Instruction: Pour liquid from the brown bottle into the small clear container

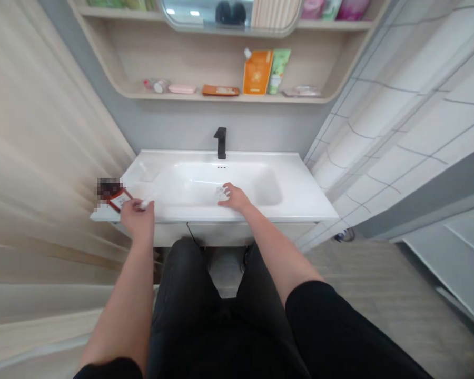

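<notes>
At the left end of the white washbasin counter, my left hand (pixel 137 217) is closed around a dark red bottle (pixel 120 199) with a white label. The bottle tilts toward the left, and its far end is blurred out by pixels. A small white piece (pixel 144 204) shows at the fingertips of that hand; it may be the bottle's cap. Above the front of the basin (pixel 266 184), my right hand (pixel 236 198) has its fingers curled on a small white, partly see-through thing (pixel 221 193). Its kind is too unclear to name.
A black faucet (pixel 221 143) stands behind the basin. On the shelf (pixel 174 52) above are an orange pouch (pixel 257 72), a green tube (pixel 278 71), a pink bar (pixel 182 89) and an orange packet (pixel 220 90). Curtains (pixel 43 131) hang at the left, white checked ones (pixel 363 131) at the right.
</notes>
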A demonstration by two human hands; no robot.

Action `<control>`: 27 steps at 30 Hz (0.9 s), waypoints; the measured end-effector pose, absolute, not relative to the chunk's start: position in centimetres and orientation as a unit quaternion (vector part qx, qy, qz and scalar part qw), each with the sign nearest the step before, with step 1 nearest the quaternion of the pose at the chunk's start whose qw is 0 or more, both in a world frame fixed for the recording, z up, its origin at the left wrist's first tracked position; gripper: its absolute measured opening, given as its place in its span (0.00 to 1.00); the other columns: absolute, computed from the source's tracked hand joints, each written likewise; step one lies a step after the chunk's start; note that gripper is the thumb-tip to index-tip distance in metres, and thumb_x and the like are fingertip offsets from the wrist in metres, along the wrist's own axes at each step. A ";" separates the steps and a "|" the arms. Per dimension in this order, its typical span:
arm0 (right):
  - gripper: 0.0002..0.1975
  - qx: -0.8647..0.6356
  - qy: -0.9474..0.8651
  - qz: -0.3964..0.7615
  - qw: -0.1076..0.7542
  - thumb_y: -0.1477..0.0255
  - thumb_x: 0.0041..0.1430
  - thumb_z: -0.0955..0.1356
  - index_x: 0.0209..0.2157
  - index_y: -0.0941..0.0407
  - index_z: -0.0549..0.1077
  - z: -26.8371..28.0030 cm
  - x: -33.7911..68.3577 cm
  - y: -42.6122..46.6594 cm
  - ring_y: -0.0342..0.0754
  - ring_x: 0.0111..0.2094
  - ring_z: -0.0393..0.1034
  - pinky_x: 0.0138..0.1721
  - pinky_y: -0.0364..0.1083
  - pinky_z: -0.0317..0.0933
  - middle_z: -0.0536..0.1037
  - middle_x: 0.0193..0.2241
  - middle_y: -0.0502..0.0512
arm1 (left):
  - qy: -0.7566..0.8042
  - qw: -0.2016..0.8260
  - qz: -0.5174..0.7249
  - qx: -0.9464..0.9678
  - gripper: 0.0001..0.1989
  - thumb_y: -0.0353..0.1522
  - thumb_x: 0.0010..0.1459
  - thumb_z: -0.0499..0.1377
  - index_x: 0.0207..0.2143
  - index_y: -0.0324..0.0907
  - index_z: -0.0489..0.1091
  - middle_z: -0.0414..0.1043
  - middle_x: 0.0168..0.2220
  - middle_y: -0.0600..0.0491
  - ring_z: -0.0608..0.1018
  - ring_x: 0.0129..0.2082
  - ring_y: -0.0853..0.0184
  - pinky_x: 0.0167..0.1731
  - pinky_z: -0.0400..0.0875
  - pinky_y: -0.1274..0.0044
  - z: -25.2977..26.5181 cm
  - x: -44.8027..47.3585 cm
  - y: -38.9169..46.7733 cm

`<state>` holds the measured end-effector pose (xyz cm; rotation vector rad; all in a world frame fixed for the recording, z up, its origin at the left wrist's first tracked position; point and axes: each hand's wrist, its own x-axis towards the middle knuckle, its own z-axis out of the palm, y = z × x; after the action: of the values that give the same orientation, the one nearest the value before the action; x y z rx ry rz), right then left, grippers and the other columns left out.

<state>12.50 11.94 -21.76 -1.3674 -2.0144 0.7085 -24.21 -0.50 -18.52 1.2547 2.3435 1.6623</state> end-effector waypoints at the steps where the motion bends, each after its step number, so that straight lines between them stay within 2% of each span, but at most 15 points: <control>1: 0.40 -0.516 -0.757 0.268 0.299 0.63 0.47 0.86 0.59 0.49 0.72 -21.7 12.5 11.9 0.52 0.42 0.81 0.48 0.50 0.73 0.84 0.48 0.53 | 0.753 -0.034 0.517 0.405 0.16 0.37 0.55 0.71 0.42 0.44 0.70 0.73 0.41 0.51 0.78 0.42 0.56 0.53 0.75 0.62 -18.8 -25.0 -0.8; 4: 0.40 -0.517 -0.758 0.266 0.296 0.64 0.47 0.86 0.60 0.49 0.72 -21.7 12.5 11.9 0.52 0.42 0.81 0.49 0.50 0.73 0.85 0.46 0.53 | 0.772 -0.088 0.478 0.410 0.14 0.36 0.55 0.70 0.39 0.45 0.69 0.75 0.42 0.48 0.79 0.47 0.51 0.56 0.74 0.58 -19.2 -26.6 -0.8; 13: 0.40 -0.523 -0.754 0.263 0.297 0.63 0.48 0.86 0.59 0.49 0.72 -21.6 12.5 11.9 0.53 0.42 0.81 0.50 0.51 0.74 0.85 0.46 0.53 | 0.799 -0.071 0.450 0.393 0.15 0.36 0.54 0.67 0.37 0.47 0.64 0.75 0.43 0.46 0.78 0.50 0.49 0.59 0.72 0.58 -20.1 -26.7 0.2; 18: 0.40 -0.524 -0.752 0.268 0.297 0.63 0.48 0.86 0.60 0.49 0.72 -21.8 12.5 12.0 0.53 0.43 0.82 0.50 0.51 0.74 0.85 0.47 0.53 | 0.794 -0.079 0.445 0.406 0.15 0.36 0.55 0.68 0.39 0.46 0.65 0.75 0.46 0.43 0.77 0.55 0.47 0.62 0.70 0.55 -21.0 -26.4 0.3; 23: 0.40 -0.526 -0.748 0.268 0.302 0.63 0.47 0.86 0.60 0.49 0.73 -21.7 12.5 11.9 0.53 0.43 0.82 0.49 0.51 0.74 0.85 0.46 0.52 | 0.779 -0.108 0.444 0.429 0.17 0.40 0.57 0.71 0.40 0.45 0.67 0.75 0.47 0.42 0.77 0.57 0.44 0.64 0.69 0.54 -21.6 -26.3 -0.6; 27: 0.40 -0.523 -0.746 0.272 0.309 0.63 0.47 0.87 0.59 0.49 0.73 -21.7 12.5 11.9 0.53 0.43 0.82 0.50 0.51 0.75 0.85 0.45 0.52 | 0.764 -0.159 0.458 0.426 0.18 0.44 0.62 0.69 0.44 0.44 0.68 0.76 0.51 0.39 0.76 0.61 0.43 0.67 0.67 0.54 -20.5 -27.3 -1.9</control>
<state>12.50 11.88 -21.67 -1.3832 -1.9723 0.7176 -27.29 -1.89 -20.51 1.4931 2.6773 1.6056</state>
